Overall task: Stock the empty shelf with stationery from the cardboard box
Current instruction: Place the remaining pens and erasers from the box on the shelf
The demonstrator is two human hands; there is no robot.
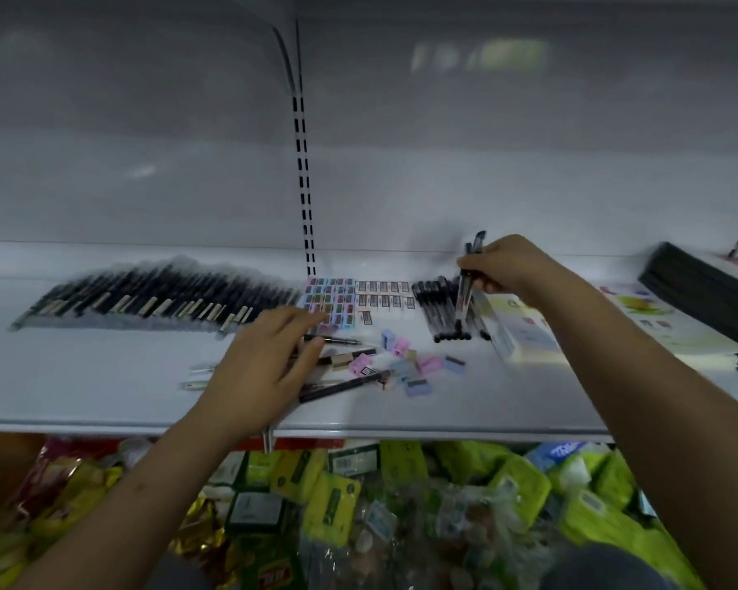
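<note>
The right hand (508, 266) has its fingers curled round a few black pens (465, 287), held upright over a row of black pens (448, 313) on the white shelf (103, 376). The left hand (261, 364) has its fingers spread wide and flat, over loose pens (341, 387) near the front. Small pastel sharpeners (405, 364) lie scattered between the hands. A long row of dark pens (146, 295) fills the far left.
</note>
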